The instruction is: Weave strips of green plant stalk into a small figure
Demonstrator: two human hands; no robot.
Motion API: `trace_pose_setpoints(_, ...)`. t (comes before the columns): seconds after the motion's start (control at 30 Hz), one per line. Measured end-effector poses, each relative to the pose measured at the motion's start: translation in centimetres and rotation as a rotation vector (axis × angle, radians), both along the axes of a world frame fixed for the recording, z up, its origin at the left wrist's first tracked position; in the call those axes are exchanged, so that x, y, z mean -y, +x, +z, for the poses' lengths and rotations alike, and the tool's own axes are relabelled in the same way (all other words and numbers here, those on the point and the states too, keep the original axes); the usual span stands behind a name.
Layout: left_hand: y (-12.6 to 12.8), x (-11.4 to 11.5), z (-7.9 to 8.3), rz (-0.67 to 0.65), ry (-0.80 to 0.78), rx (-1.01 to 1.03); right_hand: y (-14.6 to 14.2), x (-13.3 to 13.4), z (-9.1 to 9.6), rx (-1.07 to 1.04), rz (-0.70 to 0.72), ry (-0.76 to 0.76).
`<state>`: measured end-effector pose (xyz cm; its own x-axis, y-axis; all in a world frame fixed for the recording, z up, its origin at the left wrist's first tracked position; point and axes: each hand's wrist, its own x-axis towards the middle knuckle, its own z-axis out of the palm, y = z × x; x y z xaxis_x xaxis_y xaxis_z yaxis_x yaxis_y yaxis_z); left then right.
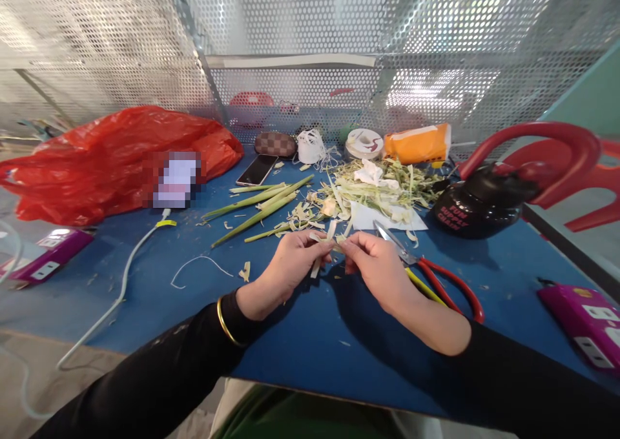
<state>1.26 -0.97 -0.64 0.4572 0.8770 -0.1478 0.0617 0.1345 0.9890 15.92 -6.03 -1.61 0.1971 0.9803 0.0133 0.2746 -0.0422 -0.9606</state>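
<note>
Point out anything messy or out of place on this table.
The scraps look messy: they heap loosely beyond the right hand, stray bits dot the table, and a crumpled tissue lies on top.

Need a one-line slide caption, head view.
Left hand and right hand pinch pale plant strips over a blue table, red-handled scissors lying nearby.

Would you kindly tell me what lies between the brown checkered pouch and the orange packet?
In the head view, a bundle of white string and a round white roll lie between the pouch and the packet.
</note>
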Motion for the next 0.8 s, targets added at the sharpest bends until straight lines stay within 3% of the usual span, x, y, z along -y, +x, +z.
trace_pose_setpoints(0.1, -0.1, -0.2, 0.0, 0.008, 0.067, -0.049, 0.3, -0.3, -0.5, -0.001, 0.015, 0.002)
trace_pose_setpoints(0.2, -0.4, -0.1, 0.3, 0.048, 0.281, -0.156, 0.8, -0.7, -0.7, -0.020, -0.011, 0.077)
trace_pose_setpoints(0.3, -0.8, 0.2, 1.0, 0.061, 0.530, -0.268, 1.4, -0.9, -0.2, -0.094, -0.071, 0.151)
trace_pose_setpoints(0.4, -1.3, 0.5, 1.7, 0.006, 0.654, -0.333, 1.7, -0.9, 1.1, -0.188, -0.020, 0.135)
trace_pose_setpoints(0.57, -1.6, 0.9, 1.7, -0.121, 0.669, -0.313, 0.8, -0.3, 2.2, -0.425, 0.216, -0.006)
trace_pose_setpoints(0.67, -1.4, 0.9, 1.3, -0.090, 0.613, -0.274, 0.4, -0.1, 2.0, -0.406, 0.161, 0.066)
trace_pose_setpoints(0.8, -1.0, 1.0, 1.3, 0.081, 0.626, -0.216, 0.6, -0.1, 1.7, -0.225, 0.032, 0.234)
